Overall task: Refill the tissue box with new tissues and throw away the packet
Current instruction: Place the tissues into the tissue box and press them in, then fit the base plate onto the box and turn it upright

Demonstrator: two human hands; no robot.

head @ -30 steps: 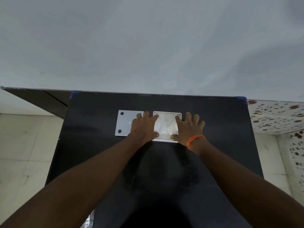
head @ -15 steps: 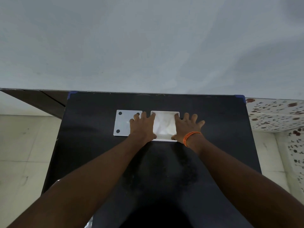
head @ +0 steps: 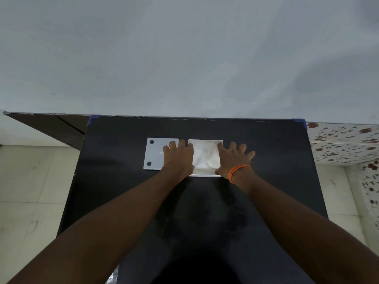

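On the black table (head: 127,201), a flat white lid (head: 155,154) with dark round pads at its corners lies just left of the open white tissue box (head: 205,141). The left hand (head: 179,158) lies partly over the lid's right edge, fingers close together and flat against the box's left wall, thumb at the near left corner. Crumpled white tissues (head: 205,158) fill the box. The right hand (head: 231,158), fingers spread, presses against the box's right wall, thumb at the near right corner. An orange band (head: 238,171) circles the right wrist. The box sits between both palms, toward the table's far edge.
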